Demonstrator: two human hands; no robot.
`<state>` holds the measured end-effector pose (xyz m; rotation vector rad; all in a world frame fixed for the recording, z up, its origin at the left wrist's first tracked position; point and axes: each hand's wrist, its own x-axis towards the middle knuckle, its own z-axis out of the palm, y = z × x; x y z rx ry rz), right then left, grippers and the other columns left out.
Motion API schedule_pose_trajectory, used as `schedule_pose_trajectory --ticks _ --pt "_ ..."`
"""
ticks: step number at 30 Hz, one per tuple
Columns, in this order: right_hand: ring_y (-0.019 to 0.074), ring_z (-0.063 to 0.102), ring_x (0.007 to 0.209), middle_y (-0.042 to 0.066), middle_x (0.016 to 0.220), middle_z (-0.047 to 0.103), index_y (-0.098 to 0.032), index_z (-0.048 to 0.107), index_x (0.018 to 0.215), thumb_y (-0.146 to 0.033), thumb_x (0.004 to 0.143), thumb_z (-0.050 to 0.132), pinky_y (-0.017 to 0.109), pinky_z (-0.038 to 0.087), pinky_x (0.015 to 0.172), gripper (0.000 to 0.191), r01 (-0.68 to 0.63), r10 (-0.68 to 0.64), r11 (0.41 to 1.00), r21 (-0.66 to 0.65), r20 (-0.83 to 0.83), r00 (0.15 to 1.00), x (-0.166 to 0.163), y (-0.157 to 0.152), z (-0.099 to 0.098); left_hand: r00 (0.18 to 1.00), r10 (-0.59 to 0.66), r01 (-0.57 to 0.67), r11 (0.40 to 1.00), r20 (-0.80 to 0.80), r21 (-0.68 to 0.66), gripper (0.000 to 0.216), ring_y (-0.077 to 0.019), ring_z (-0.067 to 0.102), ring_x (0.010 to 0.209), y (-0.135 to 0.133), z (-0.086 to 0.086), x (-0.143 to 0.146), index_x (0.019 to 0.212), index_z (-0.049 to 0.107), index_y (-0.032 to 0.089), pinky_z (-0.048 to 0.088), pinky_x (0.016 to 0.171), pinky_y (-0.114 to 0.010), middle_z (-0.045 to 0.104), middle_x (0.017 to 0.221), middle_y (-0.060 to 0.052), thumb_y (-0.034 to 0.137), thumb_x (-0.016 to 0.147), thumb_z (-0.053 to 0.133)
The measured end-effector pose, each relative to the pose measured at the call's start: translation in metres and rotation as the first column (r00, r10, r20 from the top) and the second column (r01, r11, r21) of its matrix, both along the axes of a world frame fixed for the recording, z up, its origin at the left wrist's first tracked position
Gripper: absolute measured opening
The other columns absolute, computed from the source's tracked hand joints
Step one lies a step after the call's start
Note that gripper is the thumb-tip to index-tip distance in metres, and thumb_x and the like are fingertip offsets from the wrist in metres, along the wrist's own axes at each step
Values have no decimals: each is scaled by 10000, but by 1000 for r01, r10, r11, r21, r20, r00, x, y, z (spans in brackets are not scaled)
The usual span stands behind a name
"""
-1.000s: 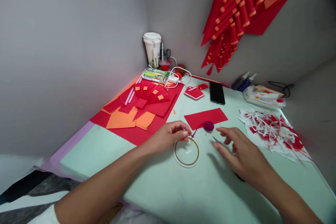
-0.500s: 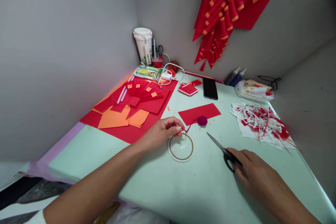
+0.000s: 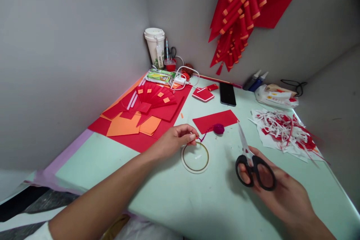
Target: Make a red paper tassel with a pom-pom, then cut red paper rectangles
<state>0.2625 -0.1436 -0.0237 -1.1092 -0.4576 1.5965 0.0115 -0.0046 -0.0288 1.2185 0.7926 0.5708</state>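
Above the table (image 3: 168,202): the person's left hand (image 3: 184,138), closed in a pinch, apparently on purple thread (image 3: 201,140) leading to a ball (image 3: 218,129); right hand (image 3: 284,191), gripping scissors (image 3: 249,155), tips pointing away. Advisable: thread taut, scissors firmly seated, blades clear of left hand.

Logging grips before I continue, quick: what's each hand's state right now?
Left hand: closed, apparently pinching the end of a thin purple cord.
Right hand: holding metal scissors with black loop handles.
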Motion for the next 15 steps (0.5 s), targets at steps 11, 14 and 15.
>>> schedule_pose_trajectory --ticks 11,14,15 --pt "141 536 595 16 753 656 -239 654 1037 -350 731 779 262 417 530 349 98 -127 991 94 381 916 -21 24 12 1000 16 -16 1000 2 -21 189 -96 544 699 0 3 0 858 650 154 399 694 -226 642 735 -11 333 804 679" --pt "144 545 570 17 732 675 -239 618 994 -413 760 741 240 381 460 317 86 -142 988 126 548 825 -26 30 9 1000 26 -25 999 4 -37 200 -102 548 696 1 2 -1 853 650 155 400 690 -231 646 732 -14 340 789 692" --pt "137 539 553 18 728 684 -236 604 964 -428 775 722 236 380 454 294 52 -112 991 119 583 804 -29 30 9 1000 30 -29 999 5 -43 205 -103 549 694 1 2 -1 851 650 155 400 689 -233 647 729 -15 343 783 696"
